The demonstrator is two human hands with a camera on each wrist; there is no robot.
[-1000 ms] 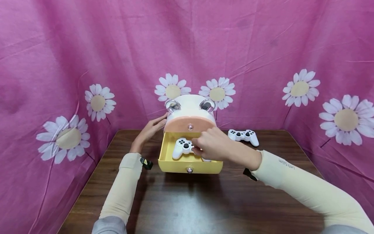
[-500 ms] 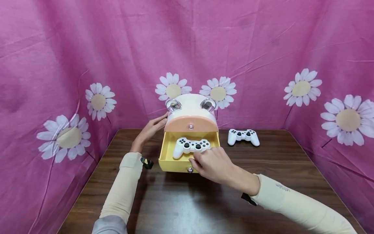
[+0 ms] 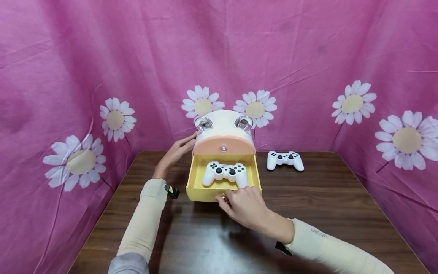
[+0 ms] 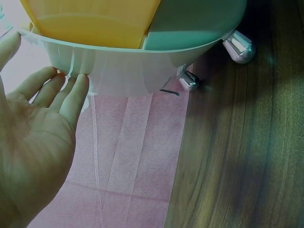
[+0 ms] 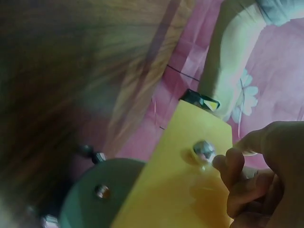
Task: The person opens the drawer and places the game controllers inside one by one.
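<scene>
A small white drawer box (image 3: pixel 224 123) with shiny round eyes stands at the back of the table. Its peach top drawer (image 3: pixel 210 145) is closed, and the yellow drawer (image 3: pixel 202 195) below is pulled out. Inside the yellow drawer lies a white game controller (image 3: pixel 226 172). My left hand (image 3: pixel 176 154) rests straight fingers (image 4: pixel 76 97) against the box's left side. At the front of the yellow drawer is my right hand (image 3: pixel 247 207), its thumb and bent forefinger close beside the silver knob (image 5: pixel 204 150), with a small gap showing in the right wrist view.
A second white game controller (image 3: pixel 285 161) lies on the brown table (image 3: pixel 318 190) to the right of the box. A green drawer (image 5: pixel 102 183) sits below the yellow one, closed. Pink cloth (image 3: pixel 294 57) with daisies hangs behind and at both sides.
My right hand has come out of the yellow drawer, leaving the controller inside, and has moved down toward the viewer to the drawer's knob. My left hand has stayed at the box's side.
</scene>
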